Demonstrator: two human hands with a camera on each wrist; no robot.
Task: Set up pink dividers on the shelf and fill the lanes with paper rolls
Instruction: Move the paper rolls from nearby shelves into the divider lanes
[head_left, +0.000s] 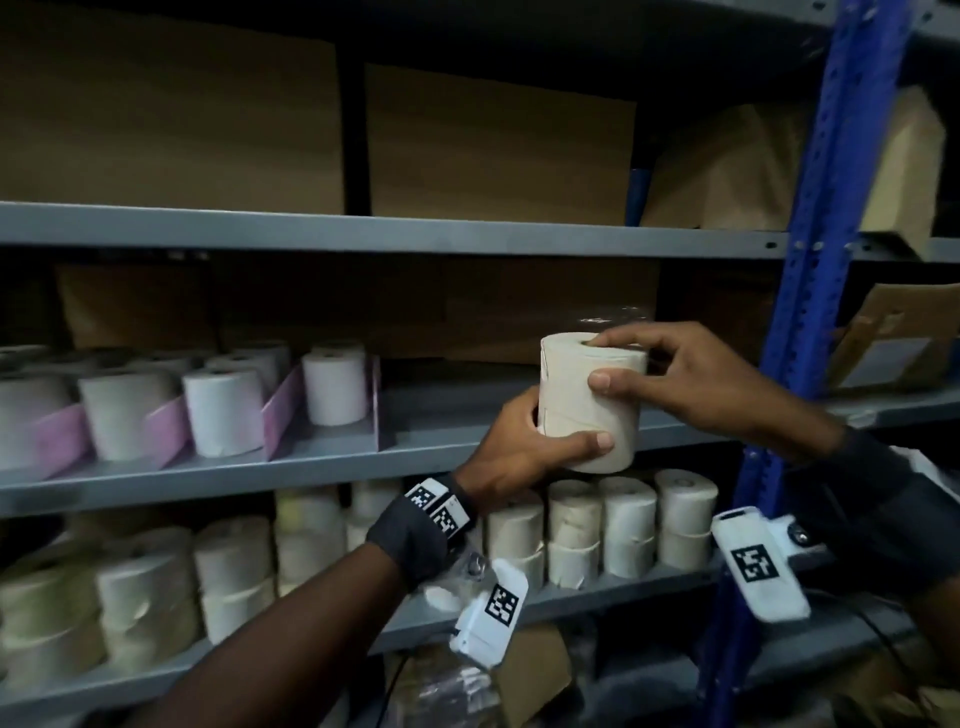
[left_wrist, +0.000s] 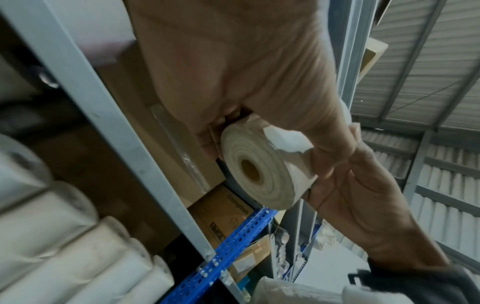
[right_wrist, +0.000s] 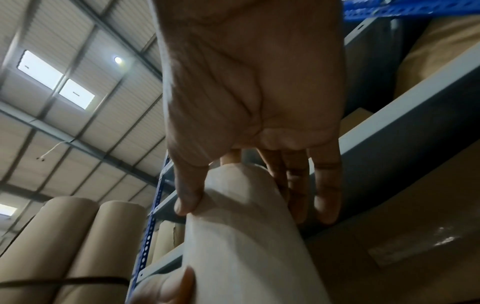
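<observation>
A cream paper roll (head_left: 589, 402), cylindrical with a matte wrapped surface, is held upright at centre frame, just in front of the grey metal shelf (head_left: 441, 415). Its lower part is wrapped by the left hand (head_left: 524, 447); its top rim is pinched by the right hand (head_left: 691, 379). At middle left, white rolls (head_left: 223, 410) are separated by smooth pink dividers (head_left: 283, 410).

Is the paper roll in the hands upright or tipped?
Upright: the paper roll shows its core hole on top, held by the left hand and right hand.
</observation>
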